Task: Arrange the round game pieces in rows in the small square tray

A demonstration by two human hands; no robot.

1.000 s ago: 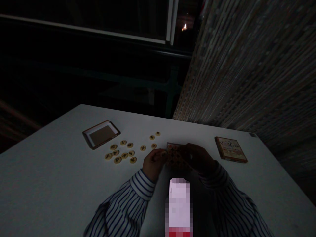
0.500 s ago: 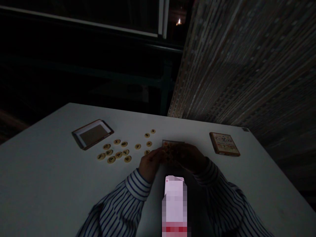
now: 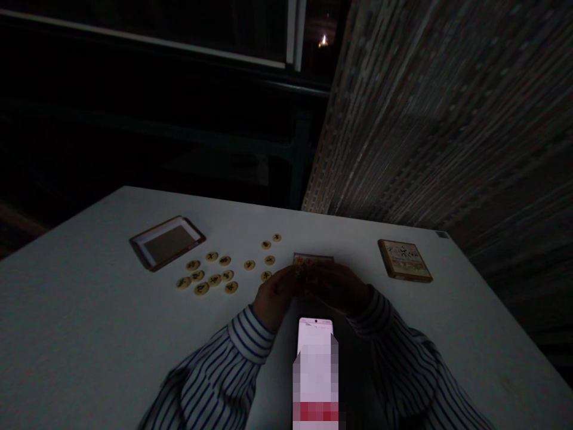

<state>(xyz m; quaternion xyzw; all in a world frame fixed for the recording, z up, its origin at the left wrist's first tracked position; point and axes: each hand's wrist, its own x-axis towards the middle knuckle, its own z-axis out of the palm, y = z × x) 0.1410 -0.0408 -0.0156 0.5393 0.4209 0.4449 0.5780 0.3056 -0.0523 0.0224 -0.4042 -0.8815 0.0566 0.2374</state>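
Observation:
A shallow tray (image 3: 313, 259) of round Chinese chess pieces lies on the white table in front of me, only its far edge showing clearly. My left hand (image 3: 278, 291) is closed at the tray's left side, thumb and fingers against it. From the right, my right hand (image 3: 344, 288) reaches over the tray, its bent fingers meeting the left ones. Deep shadow hides what those right fingers do. Several loose chess pieces (image 3: 215, 279), pale with dark characters, are spread to the left. Just below my hands lies a lit phone (image 3: 316, 358), partly blurred out.
An upturned box lid or open box (image 3: 168, 243) rests at the far left of the white table (image 3: 80, 310). At the right lies a flat printed box (image 3: 405, 261). A string curtain (image 3: 403, 107) hangs behind the table. The room is dark.
My hands have come closer together over the tray, the right moving left. Pieces that showed between them are now mostly covered.

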